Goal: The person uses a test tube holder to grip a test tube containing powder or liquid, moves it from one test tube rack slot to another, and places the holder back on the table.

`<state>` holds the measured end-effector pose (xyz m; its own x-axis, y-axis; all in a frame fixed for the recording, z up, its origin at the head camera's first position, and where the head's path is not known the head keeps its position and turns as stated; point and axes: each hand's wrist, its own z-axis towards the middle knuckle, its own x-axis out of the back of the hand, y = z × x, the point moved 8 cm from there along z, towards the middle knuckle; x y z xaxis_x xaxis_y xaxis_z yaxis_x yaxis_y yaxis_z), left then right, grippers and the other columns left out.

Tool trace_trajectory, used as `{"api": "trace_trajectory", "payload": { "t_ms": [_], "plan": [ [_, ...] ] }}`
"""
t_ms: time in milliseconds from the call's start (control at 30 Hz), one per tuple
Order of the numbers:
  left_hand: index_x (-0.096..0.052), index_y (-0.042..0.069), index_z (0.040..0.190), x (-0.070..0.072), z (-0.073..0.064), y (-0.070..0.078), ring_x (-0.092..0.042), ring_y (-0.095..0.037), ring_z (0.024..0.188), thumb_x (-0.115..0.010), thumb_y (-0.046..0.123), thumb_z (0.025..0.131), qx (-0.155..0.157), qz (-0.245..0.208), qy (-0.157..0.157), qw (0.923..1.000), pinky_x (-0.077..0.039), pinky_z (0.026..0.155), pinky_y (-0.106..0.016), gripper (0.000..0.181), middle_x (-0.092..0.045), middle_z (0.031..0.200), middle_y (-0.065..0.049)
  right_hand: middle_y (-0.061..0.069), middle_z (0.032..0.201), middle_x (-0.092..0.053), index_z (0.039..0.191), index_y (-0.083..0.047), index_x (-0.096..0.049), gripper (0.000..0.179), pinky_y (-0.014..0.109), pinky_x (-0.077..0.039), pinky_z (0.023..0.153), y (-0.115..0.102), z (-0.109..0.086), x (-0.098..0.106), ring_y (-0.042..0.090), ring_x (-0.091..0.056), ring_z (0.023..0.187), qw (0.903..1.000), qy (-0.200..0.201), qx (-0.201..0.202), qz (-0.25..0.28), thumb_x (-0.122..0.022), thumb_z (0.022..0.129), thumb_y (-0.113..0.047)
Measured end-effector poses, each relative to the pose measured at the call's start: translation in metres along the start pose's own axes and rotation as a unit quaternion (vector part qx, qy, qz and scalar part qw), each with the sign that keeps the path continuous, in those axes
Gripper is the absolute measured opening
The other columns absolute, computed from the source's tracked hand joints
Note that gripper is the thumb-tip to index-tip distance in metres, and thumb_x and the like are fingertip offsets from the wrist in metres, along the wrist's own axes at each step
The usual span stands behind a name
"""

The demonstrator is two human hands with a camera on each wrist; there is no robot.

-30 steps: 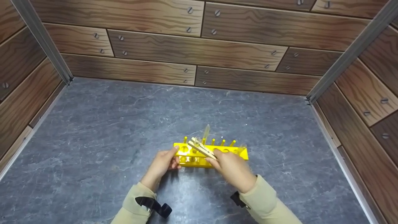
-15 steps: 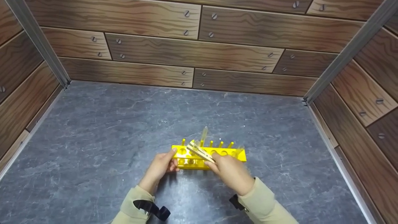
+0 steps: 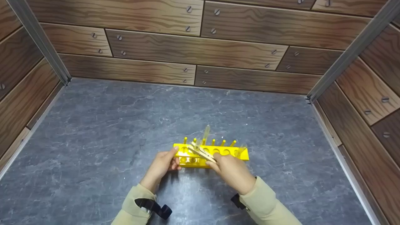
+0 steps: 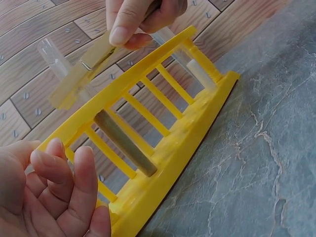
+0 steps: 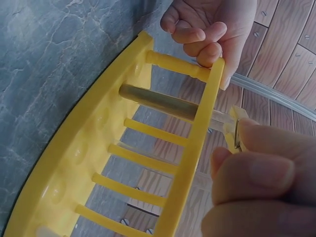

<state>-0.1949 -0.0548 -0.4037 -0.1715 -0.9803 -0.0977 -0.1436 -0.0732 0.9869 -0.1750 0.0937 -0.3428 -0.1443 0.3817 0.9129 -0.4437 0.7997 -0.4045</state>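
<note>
A yellow test tube rack (image 3: 229, 152) stands on the dark floor. My left hand (image 3: 162, 164) grips the left end of its top plate between thumb and fingers. My right hand (image 3: 232, 170) pinches a wooden test tube clamp (image 3: 202, 153), which slants over the rack's left half. The clamp's tip is at the clear upper part of a test tube (image 5: 158, 102) that sits in the rack near my left hand. Greyish-brown contents fill this tube's lower part, between the two plates in both wrist views.
A clear test tube (image 3: 206, 132) leans upward at the rack's back row of pegs (image 3: 223, 142). Another clear tube (image 3: 240, 151) stands at the right end. Wood-patterned walls (image 3: 200, 53) with metal corner posts (image 3: 347, 53) enclose the grey marbled surface (image 3: 125, 125).
The clamp has sunk slightly toward the rack, so the peg behind its tip now shows. Both hands keep their hold, and the rack stays in place.
</note>
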Motion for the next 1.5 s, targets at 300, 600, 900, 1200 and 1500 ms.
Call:
{"api": "trace_trajectory", "payload": {
  "t_ms": [300,600,900,1200,1500],
  "plan": [
    [-0.056,0.009,0.059,0.026,0.051,-0.098,-0.058,-0.013,0.050,-0.045,0.031,0.099,0.029,-0.010,-0.012,0.9995,-0.051,0.057,-0.027,0.047,-0.045,0.048,0.003,-0.005,0.056,-0.041,0.077,-0.012,-0.054,0.026,0.024,-0.033,0.040,0.060,0.014,-0.060,0.009,-0.036,0.046,0.9990,0.002,-0.029,-0.033,-0.056,0.093,-0.033],
    [-0.055,0.008,0.058,0.029,0.051,-0.099,-0.059,-0.014,0.052,-0.043,0.027,0.100,0.054,-0.002,-0.001,0.9985,-0.051,0.057,-0.027,0.048,-0.044,0.047,0.002,-0.005,0.057,-0.042,0.079,-0.011,-0.055,0.025,0.023,-0.034,0.041,0.058,0.015,-0.063,0.008,-0.036,0.046,0.9988,-0.009,-0.033,-0.036,-0.056,0.093,-0.032],
    [-0.054,0.008,0.057,0.024,0.048,-0.092,-0.058,-0.013,0.051,-0.042,0.027,0.100,0.055,-0.012,-0.009,0.9984,-0.049,0.055,-0.024,0.049,-0.044,0.047,0.002,-0.005,0.058,-0.044,0.080,-0.011,-0.057,0.029,0.023,-0.035,0.040,0.061,0.013,-0.064,0.008,-0.038,0.045,0.9984,-0.008,-0.043,-0.035,-0.054,0.093,-0.037],
    [-0.055,0.008,0.058,0.018,0.036,-0.067,-0.058,-0.011,0.050,-0.043,0.022,0.100,0.046,-0.008,-0.012,0.9988,-0.051,0.058,-0.025,0.046,-0.044,0.047,0.003,-0.004,0.056,-0.041,0.083,-0.008,-0.054,0.027,0.022,-0.033,0.036,0.062,0.012,-0.072,0.008,-0.037,0.042,0.9982,0.009,-0.035,-0.048,-0.055,0.094,-0.032],
    [-0.054,0.007,0.057,0.019,0.037,-0.067,-0.057,-0.011,0.050,-0.042,0.021,0.100,0.055,-0.005,-0.003,0.9985,-0.047,0.053,-0.022,0.047,-0.045,0.047,0.003,-0.004,0.055,-0.040,0.084,-0.008,-0.052,0.027,0.024,-0.032,0.036,0.060,0.012,-0.072,0.010,-0.037,0.042,0.9963,0.032,-0.023,-0.076,-0.054,0.094,-0.033]
  ]
}}
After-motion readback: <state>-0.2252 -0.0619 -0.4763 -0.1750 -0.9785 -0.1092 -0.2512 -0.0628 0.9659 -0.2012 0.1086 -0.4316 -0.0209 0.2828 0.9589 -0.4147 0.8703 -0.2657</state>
